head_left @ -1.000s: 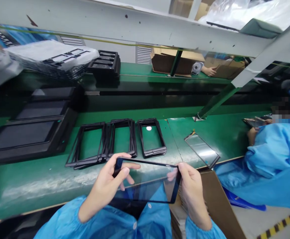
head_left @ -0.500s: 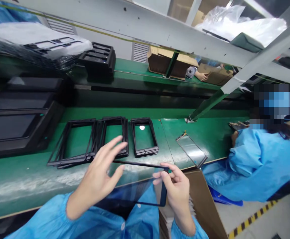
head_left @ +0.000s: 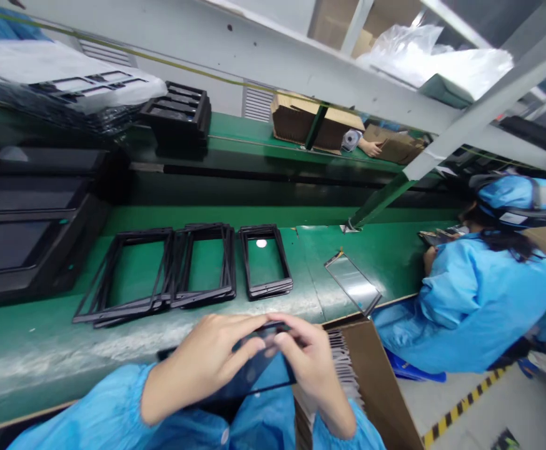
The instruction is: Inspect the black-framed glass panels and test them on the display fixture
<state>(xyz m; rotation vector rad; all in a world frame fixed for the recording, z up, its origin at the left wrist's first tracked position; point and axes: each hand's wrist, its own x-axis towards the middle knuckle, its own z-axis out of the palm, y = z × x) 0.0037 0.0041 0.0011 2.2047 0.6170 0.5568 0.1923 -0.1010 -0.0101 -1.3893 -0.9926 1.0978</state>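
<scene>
A dark-bordered, see-through glass panel (head_left: 273, 374) is tilted in front of my body, over the near edge of the bench. My right hand (head_left: 308, 356) pinches its upper right corner between thumb and fingers. At the same corner, my left hand (head_left: 217, 350) closes over the upper edge, its thumb and fingertips meeting those of my right hand. My fingers hide that corner and much of the panel's top edge. Beyond my hands lie stacks of black rectangular frames: a left stack (head_left: 109, 309), a middle stack (head_left: 205, 297) and a right stack (head_left: 269, 289).
Another glass panel (head_left: 352, 281) lies on the green bench (head_left: 310, 275). An open cardboard box (head_left: 376, 369) with dividers stands at my right. Black trays with dark screens (head_left: 15, 244) fill the left. A green post (head_left: 380, 203) rises at the back; a co-worker (head_left: 474, 287) sits at right.
My left hand has come right and down from its open pose above the panel, closing at the upper right corner beside my right hand. The panel has shifted slightly left and lower.
</scene>
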